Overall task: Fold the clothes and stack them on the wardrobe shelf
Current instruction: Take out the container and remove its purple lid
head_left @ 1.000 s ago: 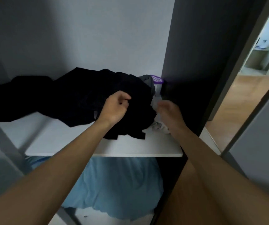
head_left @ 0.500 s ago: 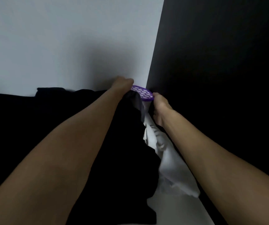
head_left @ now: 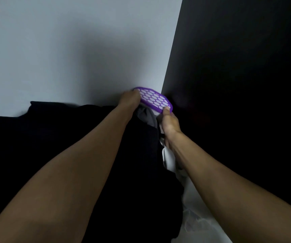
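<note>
A heap of black clothes (head_left: 13, 141) covers the wardrobe shelf under my forearms. A grey garment (head_left: 145, 117) and a white garment (head_left: 168, 159) lie bunched along its right side. In the back right corner sits a purple container with a honeycomb lid (head_left: 154, 99). My left hand (head_left: 129, 99) is curled against the lid's left edge, its fingertips hidden. My right hand (head_left: 169, 123) pinches the lid's near rim with the thumb on top, and its fingers are hidden underneath.
The pale back wall (head_left: 71, 50) rises right behind the clothes. A dark side panel (head_left: 237, 85) closes off the right. A strip of white shelf (head_left: 211, 232) shows at the bottom right beside more crumpled white cloth.
I have leaned in close to the shelf and both hands have reached from the black heap to the back right corner. They now hold the purple container, which shows more of its lid.
</note>
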{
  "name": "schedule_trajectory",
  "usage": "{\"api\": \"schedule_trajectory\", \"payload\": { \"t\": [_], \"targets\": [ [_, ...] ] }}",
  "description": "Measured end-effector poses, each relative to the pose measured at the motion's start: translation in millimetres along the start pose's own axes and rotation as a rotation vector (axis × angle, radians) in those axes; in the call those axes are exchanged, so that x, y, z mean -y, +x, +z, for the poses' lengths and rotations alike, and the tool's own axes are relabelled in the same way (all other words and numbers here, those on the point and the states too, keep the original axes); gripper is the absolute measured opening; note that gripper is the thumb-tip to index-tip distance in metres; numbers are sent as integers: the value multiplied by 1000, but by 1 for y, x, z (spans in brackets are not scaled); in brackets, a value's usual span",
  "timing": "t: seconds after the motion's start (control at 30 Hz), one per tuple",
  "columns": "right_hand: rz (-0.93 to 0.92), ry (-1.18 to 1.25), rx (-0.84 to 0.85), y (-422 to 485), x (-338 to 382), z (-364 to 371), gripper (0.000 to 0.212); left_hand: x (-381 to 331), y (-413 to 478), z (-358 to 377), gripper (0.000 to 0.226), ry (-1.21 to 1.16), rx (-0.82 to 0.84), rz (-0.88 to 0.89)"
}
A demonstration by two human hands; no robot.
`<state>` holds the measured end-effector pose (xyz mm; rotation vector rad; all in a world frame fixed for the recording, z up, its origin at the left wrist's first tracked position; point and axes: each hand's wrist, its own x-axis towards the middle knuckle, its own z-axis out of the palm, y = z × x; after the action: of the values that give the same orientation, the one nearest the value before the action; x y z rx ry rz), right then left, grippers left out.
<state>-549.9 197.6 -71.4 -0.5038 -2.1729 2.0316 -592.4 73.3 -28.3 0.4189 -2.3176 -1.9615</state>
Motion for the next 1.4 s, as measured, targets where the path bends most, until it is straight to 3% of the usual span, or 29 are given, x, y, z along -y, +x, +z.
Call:
{"api": "schedule_trajectory", "payload": {
  "t": [0.1, 0.23, 0.37, 0.53, 0.67, 0.8, 0.93, 1.17, 1.27, 1.4],
  "targets": [
    [-87, 141, 17, -17, 26, -6, 42, -25, -26, -9, 31, -56, -8, 44],
    [-119, 374, 55, -48, 69, -20, 40, -51, -79, -19, 35, -286, 53, 50],
    [-85, 501, 116, -97, 90, -47, 37, -66, -143, -37, 27, -347, 34, 85],
    [54, 456, 364, -178, 85, -98, 48, -49, -254, -61, 32, -271, -30, 82],
    [112, 458, 558, -248, 51, -139, 34, -11, -361, -82, 29, -262, -123, 70],
    [218, 408, 762, -312, 4, -165, 24, 36, -465, -100, 19, -300, -270, 42],
    [284, 304, 974, -390, -30, -166, 31, 82, -563, -119, 27, -424, -489, -16],
    [349, 173, 1146, -556, -95, -135, 20, 164, -727, -183, 45, -502, -790, -54],
    [382, 131, 1225, -647, -119, -118, 22, 201, -805, -223, 42, -548, -876, -60],
    [350, 56, 1386, -777, -156, -95, 18, 247, -917, -286, 43, -596, -1111, -59]
  ]
}}
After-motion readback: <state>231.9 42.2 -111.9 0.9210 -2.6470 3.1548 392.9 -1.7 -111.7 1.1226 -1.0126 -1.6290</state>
